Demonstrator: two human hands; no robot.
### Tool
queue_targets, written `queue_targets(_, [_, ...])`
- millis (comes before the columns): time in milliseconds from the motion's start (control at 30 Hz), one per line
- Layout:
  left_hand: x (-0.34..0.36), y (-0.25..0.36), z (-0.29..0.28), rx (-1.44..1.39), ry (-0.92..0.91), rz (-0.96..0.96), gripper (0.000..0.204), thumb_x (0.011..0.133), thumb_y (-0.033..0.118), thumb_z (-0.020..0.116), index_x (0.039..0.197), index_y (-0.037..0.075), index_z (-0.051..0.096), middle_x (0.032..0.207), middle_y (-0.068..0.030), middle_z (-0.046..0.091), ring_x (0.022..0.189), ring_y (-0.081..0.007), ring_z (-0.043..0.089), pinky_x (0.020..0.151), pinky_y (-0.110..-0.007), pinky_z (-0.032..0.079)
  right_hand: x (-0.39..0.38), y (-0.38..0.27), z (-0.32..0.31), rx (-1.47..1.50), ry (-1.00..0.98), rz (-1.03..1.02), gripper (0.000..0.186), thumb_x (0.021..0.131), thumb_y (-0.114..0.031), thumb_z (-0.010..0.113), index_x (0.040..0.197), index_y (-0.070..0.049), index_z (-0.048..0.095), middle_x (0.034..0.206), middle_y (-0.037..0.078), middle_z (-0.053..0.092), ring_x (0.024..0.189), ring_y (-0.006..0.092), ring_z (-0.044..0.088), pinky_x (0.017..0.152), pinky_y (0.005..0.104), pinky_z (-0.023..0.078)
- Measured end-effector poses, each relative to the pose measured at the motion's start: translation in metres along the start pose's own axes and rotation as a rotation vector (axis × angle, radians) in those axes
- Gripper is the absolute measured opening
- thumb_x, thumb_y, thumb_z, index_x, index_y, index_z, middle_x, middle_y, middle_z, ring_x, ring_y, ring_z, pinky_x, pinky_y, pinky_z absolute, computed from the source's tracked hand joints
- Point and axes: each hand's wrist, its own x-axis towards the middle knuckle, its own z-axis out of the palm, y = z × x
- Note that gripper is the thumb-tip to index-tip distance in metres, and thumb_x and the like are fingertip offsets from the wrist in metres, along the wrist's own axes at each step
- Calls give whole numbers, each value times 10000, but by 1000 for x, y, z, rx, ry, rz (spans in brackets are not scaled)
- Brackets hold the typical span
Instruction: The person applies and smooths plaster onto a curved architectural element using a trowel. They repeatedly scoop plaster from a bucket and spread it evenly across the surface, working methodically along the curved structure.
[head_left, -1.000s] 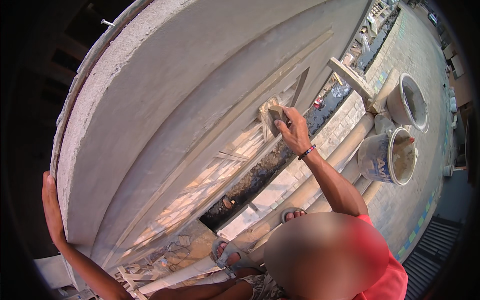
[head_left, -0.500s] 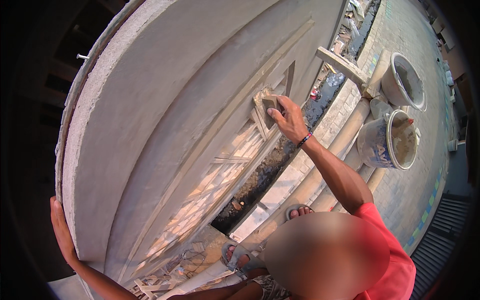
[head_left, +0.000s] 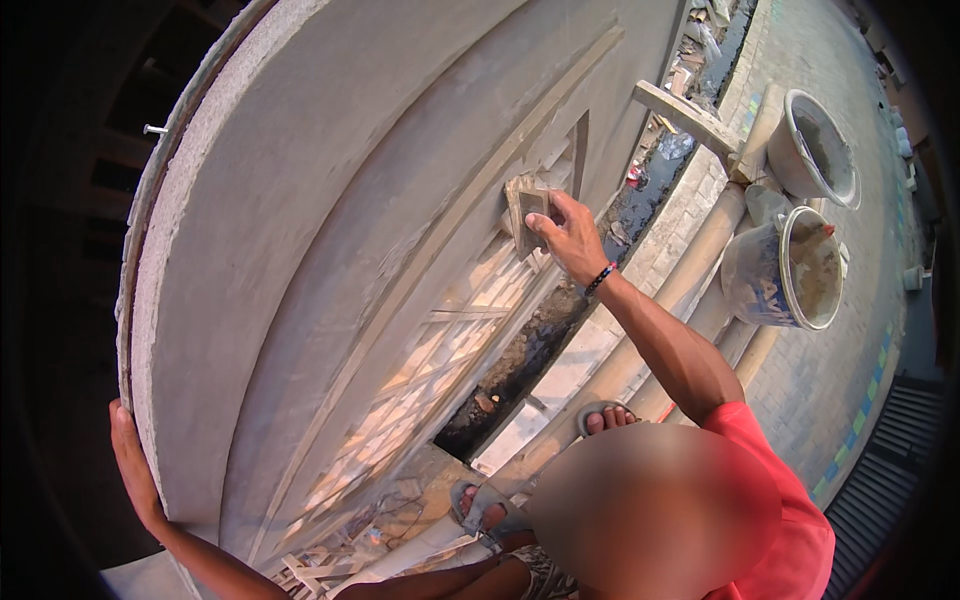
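A grey rendered wall (head_left: 300, 190) with stepped mouldings curves across the left half of the view. My right hand (head_left: 570, 235) is closed around a small flat rectangular block (head_left: 533, 215) with a rough, pale tan edge. That block lies against the wall's lower band, beside a triangular recess (head_left: 580, 150); whether it is a brush or a sponge float I cannot tell. My left hand (head_left: 138, 465) rests along the wall's rough outer edge, its visible fingers stretched out against it. The thumb is hidden.
A white bucket (head_left: 755, 275) with grey mix and a second tub (head_left: 780, 165) stand on the paving at right. A wooden bar (head_left: 690, 118) juts from the wall. Bamboo poles (head_left: 650, 325) lie along a dark drain (head_left: 520, 370). A nail (head_left: 155, 129) sticks out of the far edge.
My right hand and the block have shifted slightly left along the wall, and the block is tilted differently. The whole view has turned a little. My left hand stays at the wall's edge.
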Motion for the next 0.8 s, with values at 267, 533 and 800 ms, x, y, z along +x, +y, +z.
queue_targets(267, [0,10,-4,-26,-121,7,540,1074,515,362,1150,5,525,1037,-112,532,988,-219,462,990,-330,372,47,-34,-28,269,178,18,316,931,-177,663,1165,32,628,883,70,683,714,102,637,556,246,546])
queue_targets(533, [0,8,-1,-16,-69,-30,564,1062,555,355,1151,23,521,1044,-107,529,987,-222,460,1000,-335,366,-72,-19,65,-110,-24,-138,342,892,-129,677,1178,44,606,929,175,654,780,215,656,692,378,531])
queue_targets(800, [-5,15,7,17,56,-77,586,1046,590,365,1117,32,532,1010,-107,511,970,-224,457,988,-343,360,-51,-46,67,60,58,-152,385,904,-99,668,1245,48,563,970,160,645,819,231,656,701,355,528])
